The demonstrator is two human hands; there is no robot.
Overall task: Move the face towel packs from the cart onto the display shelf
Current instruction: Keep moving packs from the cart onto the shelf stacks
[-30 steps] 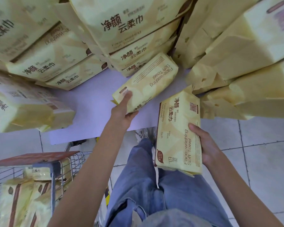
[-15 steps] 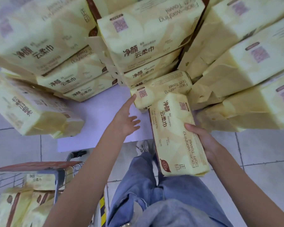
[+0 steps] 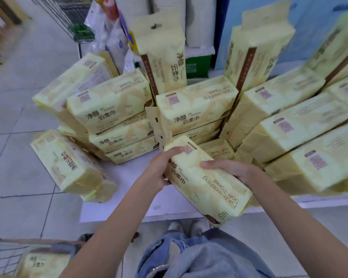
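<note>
"What were the hands doing when you looked over?"

"Both were grasping one face towel pack [image 3: 207,183]. The left hand [image 3: 160,169] was curled round its far left corner; the right hand [image 3: 237,170] gripped its right edge, fingers laid over the top face."

"Where was that pack?"

"Tilted over the near part of the white display shelf [image 3: 133,201], its near end jutting past the front edge. I couldn't tell whether it touched the shelf."

"And the rest?"

"Flat stacks [image 3: 113,105] lay just beyond it, with upright packs [image 3: 165,57] at the far side and a right-hand pile [image 3: 301,133] leaning in. One overhanging pack [image 3: 68,165] stuck out past the left edge. The cart [image 3: 2,257] stood at the near left, blurred, with a cart pack [image 3: 42,263] inside."
</note>
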